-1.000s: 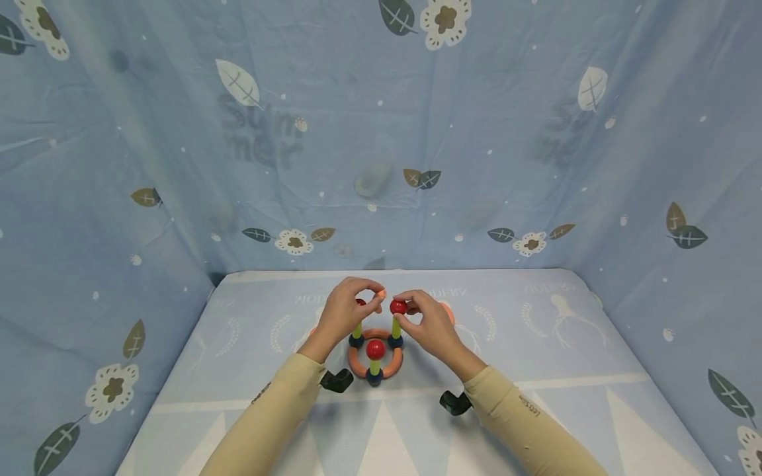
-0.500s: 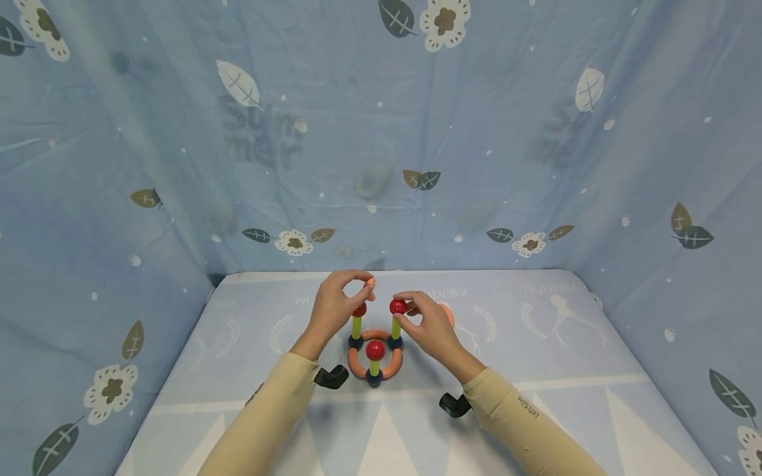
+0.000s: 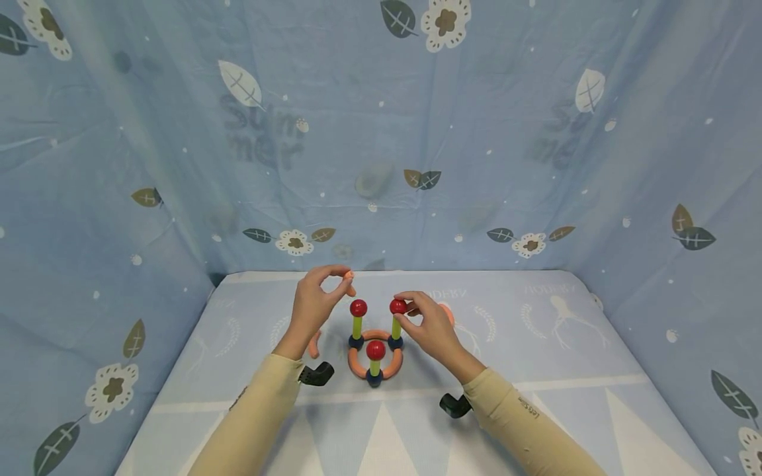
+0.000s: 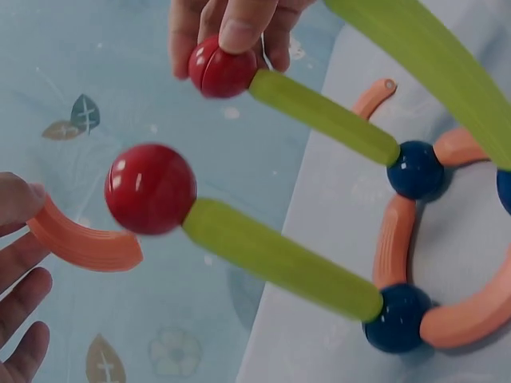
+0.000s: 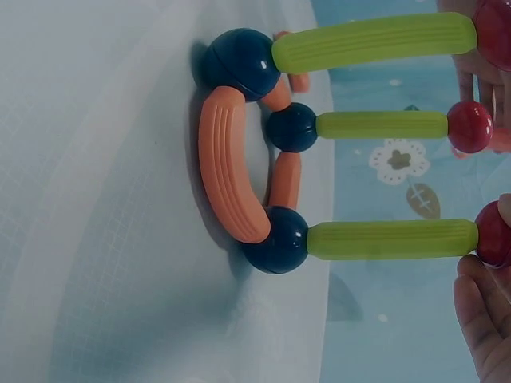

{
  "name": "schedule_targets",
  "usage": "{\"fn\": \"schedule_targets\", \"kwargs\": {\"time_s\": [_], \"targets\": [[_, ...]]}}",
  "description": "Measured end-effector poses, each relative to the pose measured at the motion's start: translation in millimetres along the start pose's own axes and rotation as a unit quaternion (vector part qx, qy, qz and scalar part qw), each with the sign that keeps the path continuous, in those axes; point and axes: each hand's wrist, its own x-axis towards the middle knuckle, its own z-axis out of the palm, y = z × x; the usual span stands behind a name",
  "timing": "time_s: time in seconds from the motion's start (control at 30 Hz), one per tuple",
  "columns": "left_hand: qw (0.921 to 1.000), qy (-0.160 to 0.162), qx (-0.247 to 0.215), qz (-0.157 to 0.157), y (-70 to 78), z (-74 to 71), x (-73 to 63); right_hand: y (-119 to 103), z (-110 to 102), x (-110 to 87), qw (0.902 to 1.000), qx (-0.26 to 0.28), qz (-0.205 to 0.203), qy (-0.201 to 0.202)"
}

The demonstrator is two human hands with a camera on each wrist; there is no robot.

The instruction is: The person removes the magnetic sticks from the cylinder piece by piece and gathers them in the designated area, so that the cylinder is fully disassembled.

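Observation:
On the table stands a frame of magnetic building pieces: curved orange rods (image 3: 354,362) and dark blue balls (image 4: 398,317) form a ring at the base. From the blue balls rise three green rods (image 5: 391,241), each topped by a red ball (image 3: 376,350). My right hand (image 3: 433,325) pinches the red ball (image 4: 222,67) on the back right post between thumb and fingers. Left of the frame, my left hand (image 3: 314,303) pinches one end of a loose curved orange rod (image 4: 88,243), held in the air near the back left red ball (image 4: 152,189).
Another curved orange rod (image 3: 314,345) lies on the table (image 3: 536,330) to the left of the frame. An orange piece (image 3: 448,314) shows behind the right hand. A blue patterned curtain (image 3: 381,132) closes off the back and sides.
My left hand has moved left, away from the top of the frame, carrying the curved orange rod. The back left red ball is now uncovered. The right hand keeps its place.

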Motion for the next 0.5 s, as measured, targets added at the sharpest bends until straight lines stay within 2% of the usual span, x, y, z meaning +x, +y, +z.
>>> {"fn": "schedule_targets", "kwargs": {"time_s": [0.27, 0.5], "targets": [[0.9987, -0.009, 0.017, -0.046, -17.7, -5.1, -8.1, 0.6, -1.3, 0.0, 1.0000, 0.000, 0.005, -0.002], [0.9929, -0.033, 0.044, -0.105, -36.1, -6.8, -26.9, 0.6, -1.1, -0.2, 1.0000, 0.000, -0.002, -0.002]]}}
